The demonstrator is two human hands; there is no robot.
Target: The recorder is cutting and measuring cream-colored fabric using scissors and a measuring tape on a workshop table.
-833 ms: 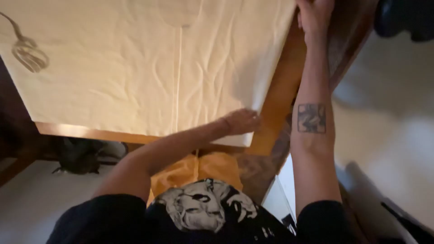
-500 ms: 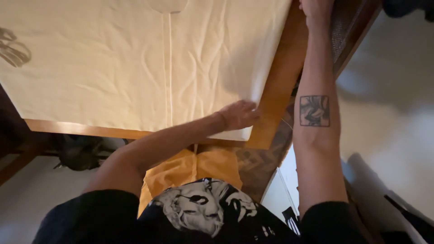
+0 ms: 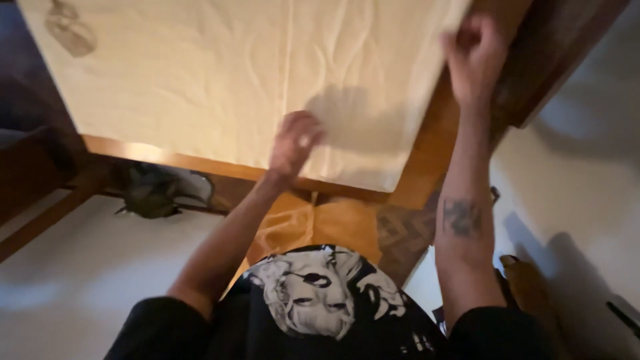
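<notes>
Across wooden table (image 3: 427, 160): cream cloth (image 3: 220, 80) mostly spread, creases and centre fold left. Left hand (image 3: 295, 142) loosely curled above cloth near 6 o'clock edge, pinching nothing evident; right hand (image 3: 475, 57) at 2 o'clock corner, blurred, grip unclear. Bare floor at 3 o'clock.

One camera only, worn on the person's head, aimed steeply down along the body. Bottom of frame: the wearer's own black printed shirt (image 3: 320, 307) and both forearms, very near the lens. Middle and top: the wooden table (image 3: 427, 167) and its cream cloth (image 3: 200, 73), a little farther off, far edge cut by the frame top. Left hand (image 3: 293, 141) near centre; right hand (image 3: 475, 57) at upper right, blurred. Pale floor (image 3: 73, 267) shows down both sides. No second view to overlap with.
</notes>
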